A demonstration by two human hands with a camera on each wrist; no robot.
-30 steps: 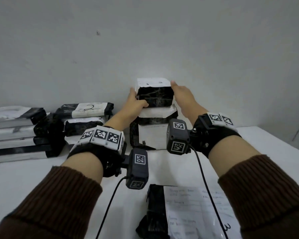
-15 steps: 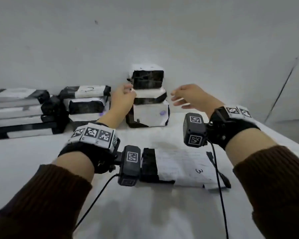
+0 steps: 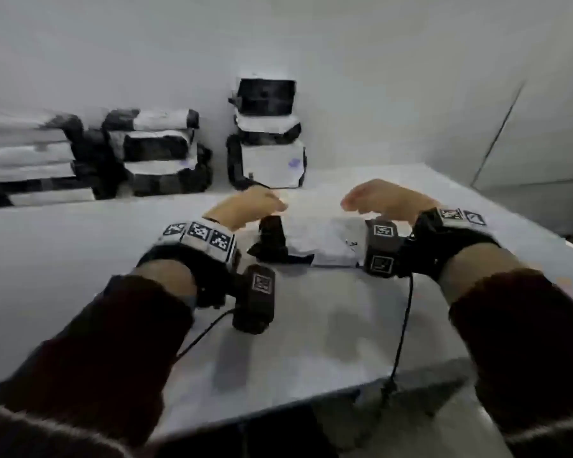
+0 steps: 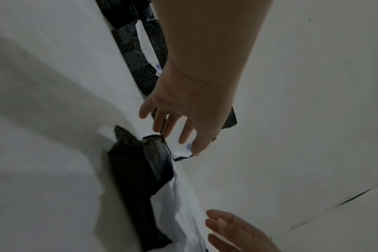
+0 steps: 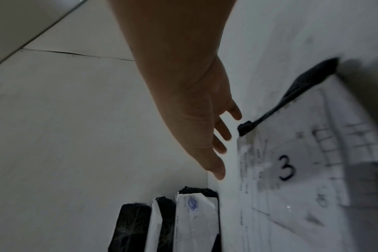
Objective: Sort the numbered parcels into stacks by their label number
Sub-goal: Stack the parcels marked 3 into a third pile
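Observation:
A flat black parcel with a big white label marked 3 (image 3: 315,247) lies on the white table (image 3: 80,259) between my hands. In the right wrist view the 3 on the parcel label (image 5: 287,168) reads plainly. My left hand (image 3: 265,201) hovers over the parcel's black left end (image 4: 140,170), fingers straight and holding nothing. My right hand (image 3: 361,200) hangs above the label's right part, fingers relaxed and empty. Behind them a stack of three parcels (image 3: 267,133) stands against the wall, also visible as the three-parcel stack (image 5: 173,221).
Two more parcel stacks sit at the back: a middle stack (image 3: 159,153) and a taller left stack (image 3: 27,157). The table's near edge (image 3: 278,408) and right edge (image 3: 526,219) are close. Wrist-camera cables trail over the tabletop.
Both hands let go of the top parcel of the right-hand stack and drew back toward me. They now hover over the flat parcel marked 3.

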